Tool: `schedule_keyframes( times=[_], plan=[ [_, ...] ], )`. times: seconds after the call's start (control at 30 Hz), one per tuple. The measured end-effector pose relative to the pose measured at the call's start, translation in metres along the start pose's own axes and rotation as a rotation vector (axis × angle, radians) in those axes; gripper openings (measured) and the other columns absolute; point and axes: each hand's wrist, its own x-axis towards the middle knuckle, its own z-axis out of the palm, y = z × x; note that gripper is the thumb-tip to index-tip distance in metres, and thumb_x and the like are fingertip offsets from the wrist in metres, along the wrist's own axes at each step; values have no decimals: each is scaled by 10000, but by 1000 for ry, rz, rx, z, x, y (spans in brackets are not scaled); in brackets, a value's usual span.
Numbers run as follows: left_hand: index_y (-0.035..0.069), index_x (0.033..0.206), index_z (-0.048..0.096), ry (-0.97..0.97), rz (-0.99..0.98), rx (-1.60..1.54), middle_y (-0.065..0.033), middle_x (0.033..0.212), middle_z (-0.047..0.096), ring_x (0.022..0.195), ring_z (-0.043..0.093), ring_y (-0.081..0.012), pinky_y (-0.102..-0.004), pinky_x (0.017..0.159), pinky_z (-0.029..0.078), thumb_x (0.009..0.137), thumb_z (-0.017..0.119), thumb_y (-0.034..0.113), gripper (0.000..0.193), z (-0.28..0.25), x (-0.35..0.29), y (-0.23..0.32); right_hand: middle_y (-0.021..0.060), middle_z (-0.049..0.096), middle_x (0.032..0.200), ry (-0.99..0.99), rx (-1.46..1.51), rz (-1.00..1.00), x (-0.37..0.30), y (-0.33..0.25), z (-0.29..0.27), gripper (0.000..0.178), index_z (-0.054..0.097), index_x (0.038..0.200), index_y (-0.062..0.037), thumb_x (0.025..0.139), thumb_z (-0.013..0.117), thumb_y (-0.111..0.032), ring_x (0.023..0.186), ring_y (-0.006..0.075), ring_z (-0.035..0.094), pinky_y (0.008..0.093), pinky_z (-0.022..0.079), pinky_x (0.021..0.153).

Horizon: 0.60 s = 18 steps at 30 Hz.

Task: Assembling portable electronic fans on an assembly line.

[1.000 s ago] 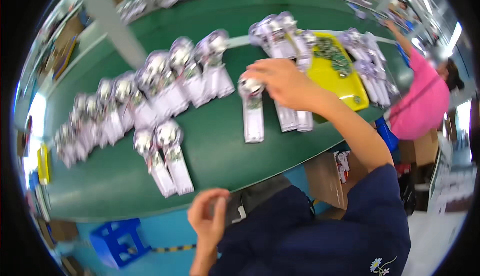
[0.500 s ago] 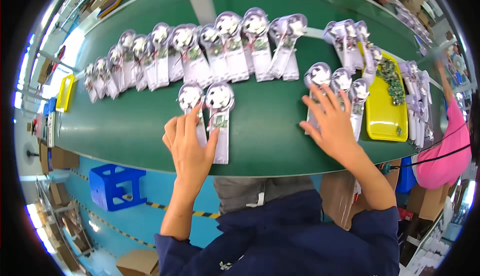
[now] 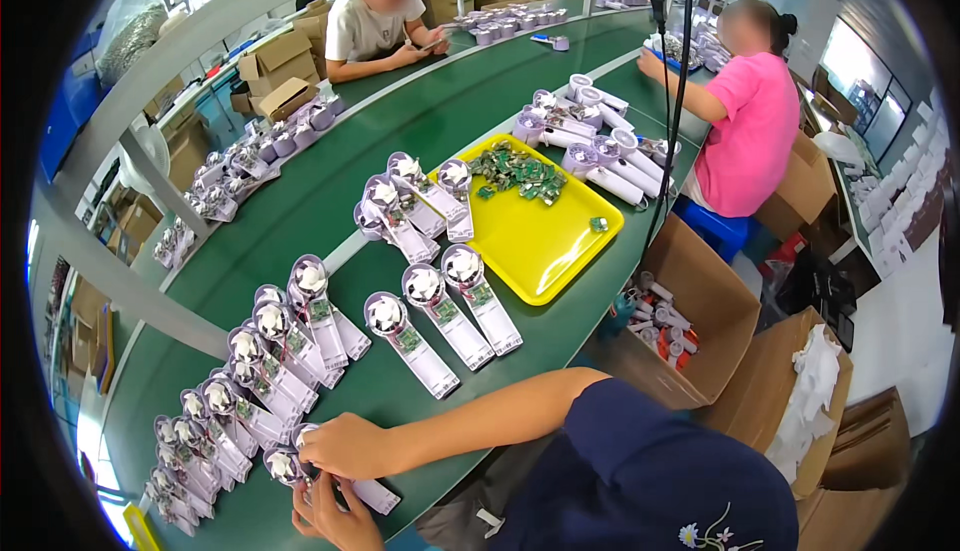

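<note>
At the table's near left edge my hands are together over one open handheld fan shell (image 3: 376, 495), whose handle sticks out past them. My right hand (image 3: 348, 445) is closed over its round head, covering most of it. Below, my left hand (image 3: 338, 519) has its fingers bent against the same shell; what lies between the fingertips is hidden. Another fan shell (image 3: 283, 466), with a white blade wheel, lies just left of my hands. Three more shells (image 3: 425, 331) with white wheels and green circuit boards rest farther right, apart from my hands.
Several fan shells (image 3: 270, 351) stand in an overlapping row at left, with another cluster (image 3: 410, 206) beyond. A yellow tray (image 3: 545, 276) holds green circuit boards. White fan bodies (image 3: 600, 141) lie behind it. Cardboard boxes (image 3: 700, 351) stand right of the table. Two co-workers sit across and at right.
The view has swung to the right. My right hand has left the three shells near the tray and joined my left hand at the pair of shells, closing over one.
</note>
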Motion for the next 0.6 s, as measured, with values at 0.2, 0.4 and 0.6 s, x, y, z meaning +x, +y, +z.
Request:
schedule_keyframes(
  times=[0.2, 0.4, 0.6],
  plan=[
    [41, 1220, 684, 53, 52, 9, -83, 1093, 681, 1283, 486, -327, -570, 1086, 234, 919, 679, 187, 334, 6, -8, 25, 80, 623, 1167, 186, 123, 25, -32, -6, -8, 279, 651, 1168, -73, 931, 680, -218, 839, 322, 701, 450, 549, 693],
    [-13, 1095, 687, 36, 88, -411, -167, 1064, 663, 1069, 572, -383, -465, 961, 414, 825, 679, 15, 272, 18, -11, 43, 87, 686, 1060, 42, 153, -54, -45, -3, -25, 186, 671, 1086, -63, 975, 592, -190, 877, 308, 700, 427, 559, 699],
    [-54, 1137, 694, 29, 59, -515, -254, 1065, 689, 988, 649, -468, -483, 844, 529, 941, 676, 125, 266, 12, -20, 56, 92, 675, 1076, -3, 228, -73, -80, 3, -38, 159, 676, 1047, -44, 971, 599, -160, 1010, 309, 662, 426, 550, 822]
  ],
)
